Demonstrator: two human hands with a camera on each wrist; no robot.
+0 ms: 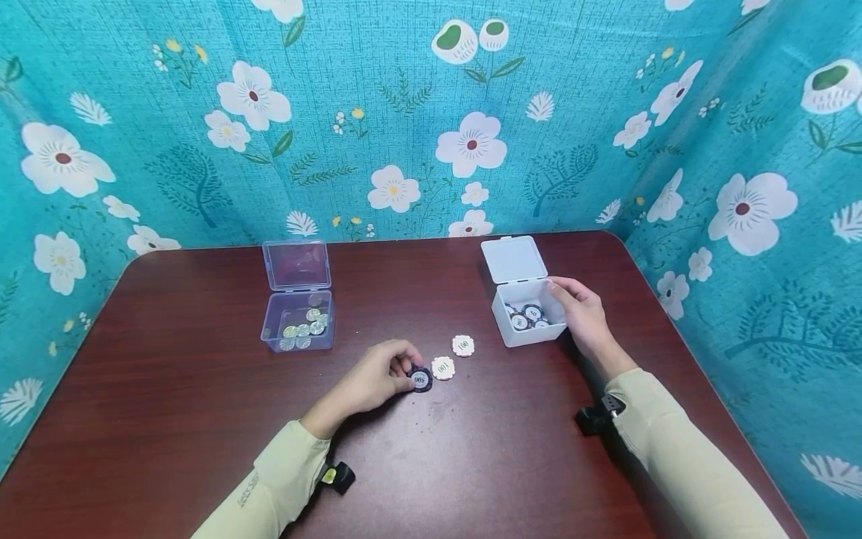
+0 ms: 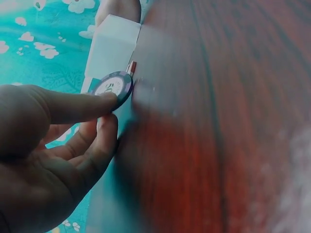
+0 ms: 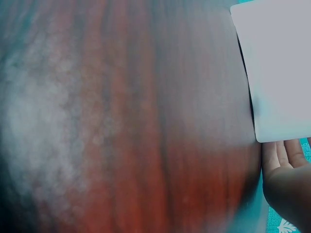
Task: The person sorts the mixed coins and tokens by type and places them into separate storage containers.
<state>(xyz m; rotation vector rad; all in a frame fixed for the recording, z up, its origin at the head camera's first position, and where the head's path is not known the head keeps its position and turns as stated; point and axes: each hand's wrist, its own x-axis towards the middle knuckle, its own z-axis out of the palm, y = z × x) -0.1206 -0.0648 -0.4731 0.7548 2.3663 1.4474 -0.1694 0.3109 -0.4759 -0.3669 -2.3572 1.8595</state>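
Between thumb and fingers, my left hand [image 1: 380, 374] pinches a dark poker chip [image 1: 420, 379] marked 500. In the left wrist view that chip [image 2: 112, 89] is tilted, with the thumb on its face. Two pale poker chips marked 100 lie beside it, the nearer chip [image 1: 443, 368] and the farther chip [image 1: 463, 345]. My right hand [image 1: 584, 318] grips the right wall of an open white box [image 1: 515, 337], its thumb at the rim. Several dark chips [image 1: 532, 313] lie inside the box. The right wrist view shows fingers [image 3: 294, 153] against the box's side [image 3: 277, 73], partly hidden.
A clear lidded box [image 1: 269, 337] stands open at the left, with several shiny coins [image 1: 303, 329] in it. Both boxes' lids lean back on their hinges. Behind the dark red table [image 1: 168, 419] hangs a teal flowered curtain [image 1: 404, 97], which also runs down the right side.
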